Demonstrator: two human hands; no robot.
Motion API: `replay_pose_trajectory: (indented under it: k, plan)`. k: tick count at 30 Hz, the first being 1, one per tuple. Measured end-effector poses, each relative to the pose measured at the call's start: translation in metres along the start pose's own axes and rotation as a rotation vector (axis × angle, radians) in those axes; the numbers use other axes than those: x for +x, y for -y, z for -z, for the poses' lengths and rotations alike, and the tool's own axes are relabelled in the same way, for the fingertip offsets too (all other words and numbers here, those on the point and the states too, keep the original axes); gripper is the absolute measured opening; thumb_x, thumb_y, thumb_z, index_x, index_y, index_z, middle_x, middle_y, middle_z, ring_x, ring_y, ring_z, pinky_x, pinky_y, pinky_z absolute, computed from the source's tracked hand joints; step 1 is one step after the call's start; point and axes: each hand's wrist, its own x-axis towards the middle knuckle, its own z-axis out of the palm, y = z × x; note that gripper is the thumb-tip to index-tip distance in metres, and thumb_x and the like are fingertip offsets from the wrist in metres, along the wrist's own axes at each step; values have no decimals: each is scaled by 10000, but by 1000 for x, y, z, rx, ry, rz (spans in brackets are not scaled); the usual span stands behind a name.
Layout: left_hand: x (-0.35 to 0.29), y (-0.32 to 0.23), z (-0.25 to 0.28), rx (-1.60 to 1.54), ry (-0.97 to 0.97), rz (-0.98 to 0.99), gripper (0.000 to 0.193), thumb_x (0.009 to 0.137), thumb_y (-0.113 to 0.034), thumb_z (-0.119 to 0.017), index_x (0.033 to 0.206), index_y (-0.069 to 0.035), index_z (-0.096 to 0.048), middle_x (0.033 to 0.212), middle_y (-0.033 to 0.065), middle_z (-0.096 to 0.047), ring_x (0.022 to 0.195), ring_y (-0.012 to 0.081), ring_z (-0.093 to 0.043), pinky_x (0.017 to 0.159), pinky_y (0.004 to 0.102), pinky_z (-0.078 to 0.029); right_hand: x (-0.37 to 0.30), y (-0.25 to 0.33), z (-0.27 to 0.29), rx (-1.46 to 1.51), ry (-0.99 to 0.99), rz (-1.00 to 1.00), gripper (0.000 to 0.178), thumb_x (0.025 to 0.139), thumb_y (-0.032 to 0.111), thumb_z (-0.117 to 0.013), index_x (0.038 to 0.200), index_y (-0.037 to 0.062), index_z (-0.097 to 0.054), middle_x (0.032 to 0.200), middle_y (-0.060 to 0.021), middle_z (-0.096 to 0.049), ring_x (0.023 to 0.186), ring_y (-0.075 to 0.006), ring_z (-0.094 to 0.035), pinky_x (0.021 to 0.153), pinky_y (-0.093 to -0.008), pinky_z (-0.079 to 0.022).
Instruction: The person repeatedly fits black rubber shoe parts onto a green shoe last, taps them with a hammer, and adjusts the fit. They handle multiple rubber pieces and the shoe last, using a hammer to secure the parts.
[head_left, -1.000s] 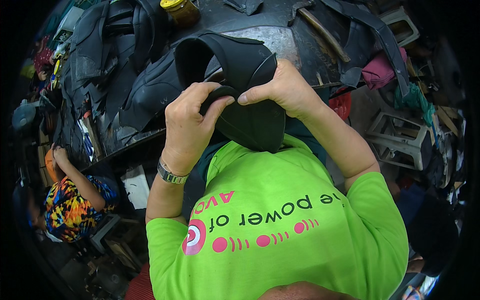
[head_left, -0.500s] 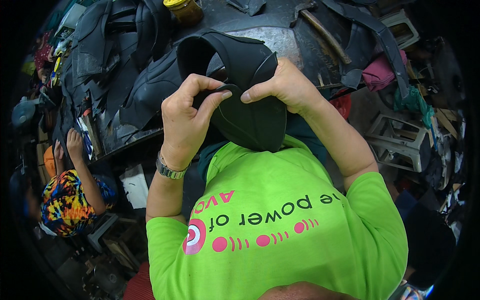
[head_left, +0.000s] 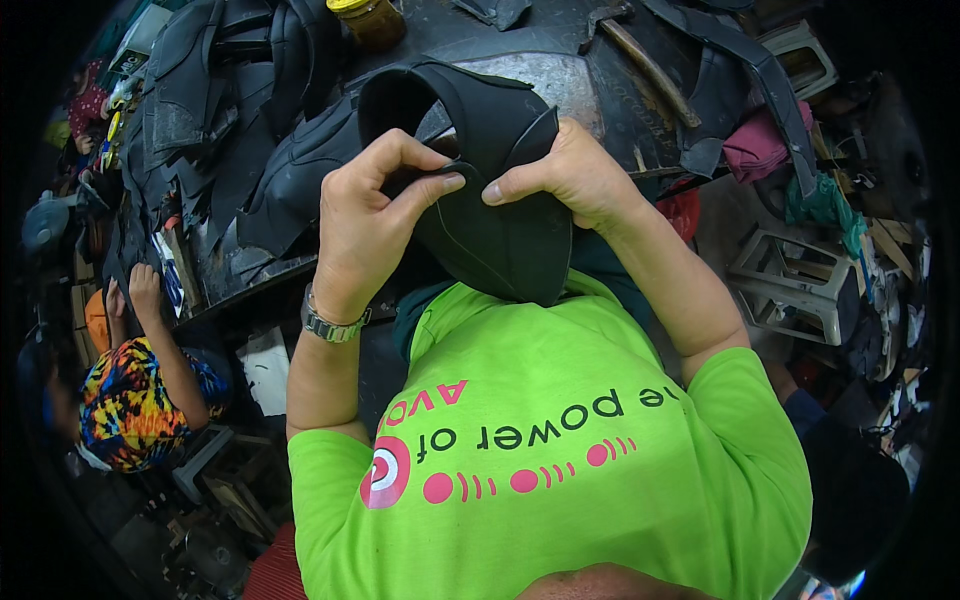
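Note:
Both my hands hold a black shoe upper in front of my chest, at the near edge of the table. My left hand pinches the edge of the piece between thumb and forefinger, close to its middle. On the other side, my right hand grips it with the thumb lying on top and the fingers hidden behind. A curved band of the upper loops up over the table, leaving an opening. A pale stitch-like line runs along its lower left part.
Black uppers are heaped on the table's left. At the back stand a yellow-lidded jar and a hammer. Right lie more black pieces and a pink cloth, with a grey stool below. A co-worker sits left.
My left hand has shifted slightly left and up at the pinched edge, its wrist tilting outward. My right hand keeps nearly the same grip on the shoe upper.

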Motion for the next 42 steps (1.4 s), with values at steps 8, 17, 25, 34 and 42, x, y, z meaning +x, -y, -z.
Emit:
replay_pose_trajectory:
  k: [8,17,25,34,42]
  plan:
    - [2,6,-6,7,-15,-181,147,788,38,-767,898,6,-676,890,75,-736,846,148,-711,775,255,-546,0,-2,-1,-7,-31,-45,372,649,-45,-790,1014,-30,-716,920,-110,-747,785,-175,-711,760,-319,-587]
    - [13,-1,-1,13,55,-21,158,793,-50,-793,884,7,-676,805,56,-705,743,96,-650,702,240,-514,-5,-3,-4,39,-27,8,387,691,-42,-814,1063,-24,-713,959,-93,-744,829,-159,-702,795,-308,-591]
    - [23,-2,13,143,241,-18,308,818,-186,-796,975,63,-707,837,139,-732,711,136,-654,673,268,-512,-7,-3,-7,15,-12,62,369,699,-37,-816,1055,-25,-720,954,-88,-746,823,-148,-700,783,-300,-590]
    - [16,1,8,56,206,9,240,873,-187,-757,951,28,-682,755,63,-654,651,82,-514,601,267,-448,-5,-2,-7,-24,-11,89,346,702,-18,-817,1035,-18,-724,950,-78,-745,821,-148,-699,778,-300,-584]
    - [10,-14,-9,259,28,-233,176,839,-141,-756,945,-16,-691,820,129,-673,696,305,-652,628,343,-504,-6,-1,-1,7,-58,15,378,691,-23,-816,1055,-9,-717,957,-85,-745,830,-164,-708,791,-312,-585]
